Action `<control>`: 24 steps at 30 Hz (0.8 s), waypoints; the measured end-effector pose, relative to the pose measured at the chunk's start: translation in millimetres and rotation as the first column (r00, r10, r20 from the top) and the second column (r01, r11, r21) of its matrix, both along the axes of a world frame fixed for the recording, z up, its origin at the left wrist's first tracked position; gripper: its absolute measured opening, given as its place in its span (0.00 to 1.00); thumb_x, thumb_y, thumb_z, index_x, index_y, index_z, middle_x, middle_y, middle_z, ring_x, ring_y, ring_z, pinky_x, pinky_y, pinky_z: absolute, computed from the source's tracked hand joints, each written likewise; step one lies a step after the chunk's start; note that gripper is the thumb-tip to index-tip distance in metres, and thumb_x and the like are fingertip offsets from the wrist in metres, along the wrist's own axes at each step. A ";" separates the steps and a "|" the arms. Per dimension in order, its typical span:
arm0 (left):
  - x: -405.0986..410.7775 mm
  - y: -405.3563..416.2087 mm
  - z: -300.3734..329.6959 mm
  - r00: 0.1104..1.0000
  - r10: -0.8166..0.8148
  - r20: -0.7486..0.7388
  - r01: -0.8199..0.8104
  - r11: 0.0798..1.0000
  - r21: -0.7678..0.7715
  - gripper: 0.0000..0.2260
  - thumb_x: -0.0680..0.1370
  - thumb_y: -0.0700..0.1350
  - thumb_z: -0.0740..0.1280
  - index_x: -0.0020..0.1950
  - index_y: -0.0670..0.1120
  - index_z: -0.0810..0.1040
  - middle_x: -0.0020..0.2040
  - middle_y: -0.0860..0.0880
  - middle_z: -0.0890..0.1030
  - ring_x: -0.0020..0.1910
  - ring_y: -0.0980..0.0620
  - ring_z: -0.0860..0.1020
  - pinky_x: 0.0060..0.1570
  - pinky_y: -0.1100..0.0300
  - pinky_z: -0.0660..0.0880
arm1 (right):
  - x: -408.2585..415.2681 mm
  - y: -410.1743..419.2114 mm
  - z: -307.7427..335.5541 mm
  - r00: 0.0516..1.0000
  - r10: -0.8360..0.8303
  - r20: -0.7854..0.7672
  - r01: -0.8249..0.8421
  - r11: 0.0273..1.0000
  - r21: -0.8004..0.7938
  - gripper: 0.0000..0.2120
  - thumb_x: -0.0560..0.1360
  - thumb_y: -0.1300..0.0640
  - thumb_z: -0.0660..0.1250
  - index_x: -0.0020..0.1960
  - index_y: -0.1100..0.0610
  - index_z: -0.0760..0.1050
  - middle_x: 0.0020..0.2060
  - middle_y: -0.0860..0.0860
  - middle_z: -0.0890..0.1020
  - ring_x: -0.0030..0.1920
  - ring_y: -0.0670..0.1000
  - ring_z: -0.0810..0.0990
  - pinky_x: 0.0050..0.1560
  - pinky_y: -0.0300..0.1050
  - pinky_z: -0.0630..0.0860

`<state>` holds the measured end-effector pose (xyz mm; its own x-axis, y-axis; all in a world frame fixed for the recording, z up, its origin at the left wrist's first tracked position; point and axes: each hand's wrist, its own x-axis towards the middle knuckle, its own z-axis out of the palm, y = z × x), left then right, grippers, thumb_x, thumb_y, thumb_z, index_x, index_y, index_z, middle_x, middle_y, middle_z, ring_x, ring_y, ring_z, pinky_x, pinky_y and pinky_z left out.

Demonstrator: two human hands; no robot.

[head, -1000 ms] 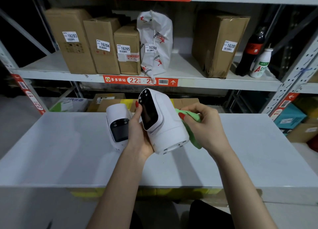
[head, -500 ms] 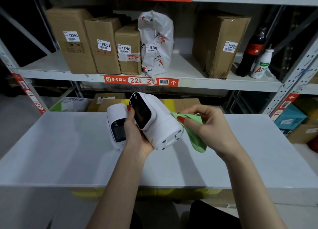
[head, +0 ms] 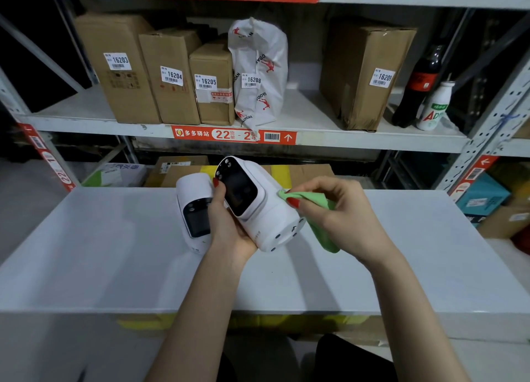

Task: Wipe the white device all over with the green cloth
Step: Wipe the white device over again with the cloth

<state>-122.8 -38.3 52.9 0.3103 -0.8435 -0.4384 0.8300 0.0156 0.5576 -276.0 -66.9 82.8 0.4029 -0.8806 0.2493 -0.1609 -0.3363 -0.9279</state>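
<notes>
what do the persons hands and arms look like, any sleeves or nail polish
Both forearms are bare, with no sleeves, gloves, watch or bracelet in view. The left hand and right hand have fairly long nails painted red, seen on the fingers that face the camera. No rings show on the visible fingers.

White table w/ a 2nd white device lying on it (dark screen up), just beside left hand.
</notes>
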 end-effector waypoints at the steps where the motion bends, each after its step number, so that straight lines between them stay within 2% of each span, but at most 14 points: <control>1: -0.1 0.2 -0.1 1.000 0.002 0.002 -0.002 1.000 0.000 0.21 0.78 0.63 0.62 0.52 0.46 0.82 0.45 0.41 0.86 0.44 0.41 0.84 0.51 0.46 0.79 | -0.4 -1.3 -1.1 1.000 -0.015 -0.001 0.015 1.000 0.006 0.04 0.72 0.62 0.73 0.41 0.54 0.83 0.37 0.47 0.85 0.41 0.49 0.80 0.41 0.38 0.75; 3: -0.1 0.4 -0.7 1.000 -0.002 0.007 0.002 1.000 -0.001 0.21 0.78 0.62 0.63 0.49 0.46 0.83 0.43 0.42 0.86 0.40 0.42 0.85 0.48 0.48 0.79 | -0.9 -3.9 -3.6 0.999 -0.051 -0.006 0.051 0.999 0.012 0.03 0.73 0.62 0.73 0.41 0.55 0.83 0.38 0.49 0.85 0.41 0.50 0.81 0.42 0.40 0.75; 5: 0.5 0.5 -1.5 1.000 -0.014 0.004 0.014 1.000 -0.001 0.21 0.78 0.62 0.63 0.53 0.46 0.83 0.47 0.43 0.86 0.44 0.42 0.84 0.49 0.48 0.79 | -0.5 -6.4 -7.2 0.995 -0.096 -0.023 0.097 0.995 0.013 0.04 0.73 0.63 0.72 0.42 0.55 0.82 0.39 0.50 0.85 0.42 0.51 0.81 0.42 0.41 0.76; 7: 1.3 -0.2 -3.1 1.000 -0.018 0.011 0.018 1.000 0.003 0.21 0.78 0.63 0.63 0.53 0.47 0.83 0.47 0.44 0.86 0.47 0.42 0.83 0.49 0.49 0.79 | 0.6 -8.2 -11.0 0.988 -0.143 -0.051 0.145 0.989 0.025 0.05 0.74 0.64 0.70 0.42 0.55 0.82 0.39 0.49 0.84 0.42 0.52 0.82 0.43 0.43 0.77; 13: 0.8 -1.3 -3.1 0.999 -0.037 0.018 0.038 0.999 -0.029 0.19 0.78 0.62 0.63 0.48 0.48 0.84 0.42 0.47 0.86 0.38 0.46 0.85 0.45 0.53 0.79 | 0.9 -11.3 -19.7 0.977 -0.171 -0.126 0.189 0.971 0.145 0.06 0.73 0.63 0.68 0.41 0.55 0.82 0.40 0.52 0.84 0.41 0.53 0.81 0.40 0.45 0.78; 17: 1.8 -2.1 -3.5 0.999 -0.032 -0.015 0.031 0.998 -0.054 0.19 0.79 0.60 0.64 0.41 0.48 0.85 0.40 0.47 0.86 0.36 0.46 0.85 0.47 0.52 0.78 | 2.3 -11.7 -23.2 0.972 -0.160 -0.175 0.193 0.963 0.190 0.06 0.74 0.62 0.68 0.41 0.55 0.83 0.35 0.51 0.83 0.34 0.48 0.78 0.28 0.35 0.70; 21: 4.6 -2.5 -6.6 0.999 -0.001 -0.053 -0.003 0.997 -0.075 0.24 0.79 0.60 0.62 0.31 0.49 0.86 0.39 0.48 0.86 0.36 0.47 0.85 0.46 0.52 0.78 | 5.4 -9.6 -22.6 0.980 -0.081 -0.184 0.126 0.959 0.252 0.14 0.76 0.63 0.64 0.35 0.53 0.80 0.30 0.49 0.80 0.28 0.44 0.74 0.28 0.33 0.68; 24: 5.1 -1.0 -3.4 0.998 0.008 -0.065 -0.013 0.997 -0.076 0.21 0.79 0.60 0.62 0.38 0.49 0.85 0.39 0.47 0.86 0.41 0.44 0.84 0.47 0.50 0.80 | 8.3 -8.3 -23.3 0.990 -0.014 -0.142 0.060 0.943 0.328 0.18 0.79 0.62 0.60 0.31 0.60 0.75 0.24 0.49 0.72 0.26 0.47 0.67 0.29 0.35 0.64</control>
<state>-117.7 -39.3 49.5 0.2923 -0.8723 -0.3921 0.8638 0.0649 0.4996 -267.7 -75.1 59.5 0.3779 -0.9189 -0.1131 -0.2996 -0.0058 -0.9540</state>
